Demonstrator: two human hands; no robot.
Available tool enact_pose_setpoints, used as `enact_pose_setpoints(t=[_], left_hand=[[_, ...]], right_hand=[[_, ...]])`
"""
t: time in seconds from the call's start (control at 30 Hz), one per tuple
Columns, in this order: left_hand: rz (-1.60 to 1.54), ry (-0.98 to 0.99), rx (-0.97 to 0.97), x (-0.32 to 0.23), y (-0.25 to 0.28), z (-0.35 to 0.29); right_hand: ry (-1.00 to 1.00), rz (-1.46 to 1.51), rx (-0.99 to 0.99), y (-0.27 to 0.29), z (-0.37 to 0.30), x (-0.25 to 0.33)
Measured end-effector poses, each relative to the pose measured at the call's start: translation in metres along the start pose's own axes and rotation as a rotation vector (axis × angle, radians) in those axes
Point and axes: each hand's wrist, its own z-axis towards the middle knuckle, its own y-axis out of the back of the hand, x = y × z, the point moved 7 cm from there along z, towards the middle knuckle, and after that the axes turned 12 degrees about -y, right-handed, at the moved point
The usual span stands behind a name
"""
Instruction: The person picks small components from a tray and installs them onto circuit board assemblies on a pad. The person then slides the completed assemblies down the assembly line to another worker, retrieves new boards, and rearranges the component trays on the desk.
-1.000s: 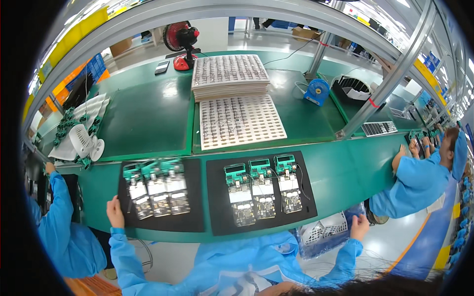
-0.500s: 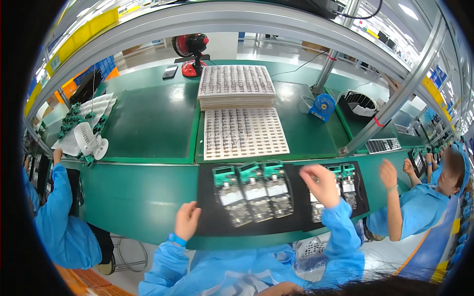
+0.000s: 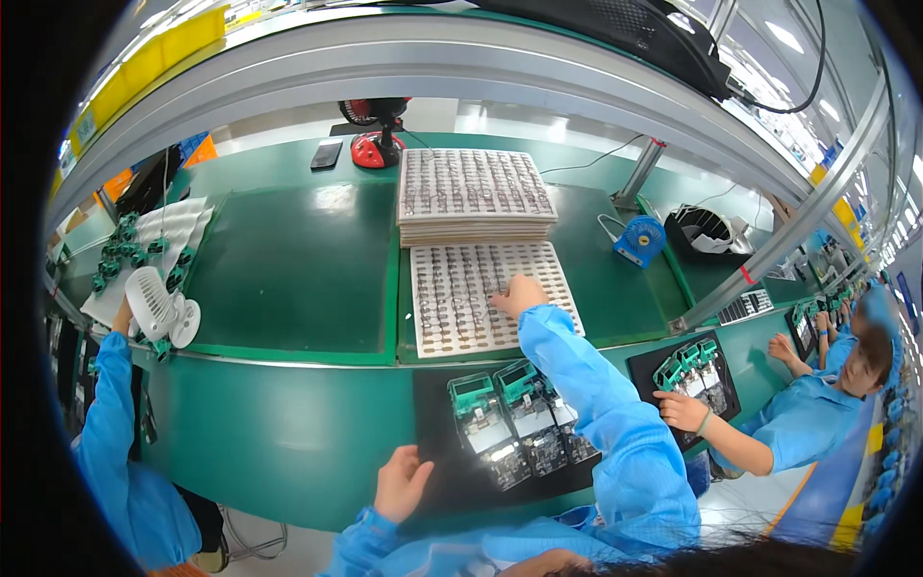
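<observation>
My right hand (image 3: 520, 295) reaches out over the white tray (image 3: 437, 338), its fingers pinched together at the small metallic parts (image 3: 460, 288) set there in rows. Whatever lies between the fingertips is too small to make out. On the near side, my left hand (image 3: 399, 484) rests by the left edge of a black mat (image 3: 437, 409), thumb apart and fingers loosely bent, holding nothing. Several circuit boards with green frames (image 3: 500, 423) lie side by side on that mat. My right sleeve covers part of the rightmost one.
Behind the tray stands a stack of similar trays (image 3: 476, 233). A blue fan (image 3: 639, 240), a red fan (image 3: 377, 146) and a white fan (image 3: 162, 308) stand around. At right, a co-worker's hand (image 3: 684, 412) touches another black mat (image 3: 735, 389) with boards. A metal rail (image 3: 433, 75) spans overhead.
My right hand has moved from above the right-hand boards forward to the tray. The right-hand mat now lies farther right, apart from mine, with the co-worker's hand at it.
</observation>
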Motion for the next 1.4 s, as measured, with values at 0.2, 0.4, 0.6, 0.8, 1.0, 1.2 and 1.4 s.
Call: enact_pose_setpoints(t=[0.2,0.4,0.6,0.8,1.0,1.2,1.4], left_hand=[[0.430,-0.220,0.227,-0.041,0.020,0.016],[0.483,-0.579,0.073,-0.116,0.004,0.060],[0.602,-0.752,0.211,-0.102,-0.058,0.100],[0.490,-0.692,0.434,-0.084,-0.060,0.106],[0.349,-0.679,0.452,-0.109,-0.063,0.127],[0.566,-0.693,0.566,-0.111,-0.137,0.143],[0.527,-0.769,0.663,-0.124,-0.141,0.131]], right_hand=[[-0.149,0.382,0.281,-0.017,0.004,-0.017],[-0.258,1.087,0.571,-0.015,-0.008,-0.039],[-0.170,1.157,0.729,0.042,-0.081,-0.042],[-0.124,1.137,0.717,0.103,-0.170,-0.102],[-0.246,1.214,0.772,0.082,-0.216,-0.156],[-0.208,1.321,0.896,0.067,-0.223,-0.130],[-0.153,1.303,0.938,0.066,-0.222,-0.128]])
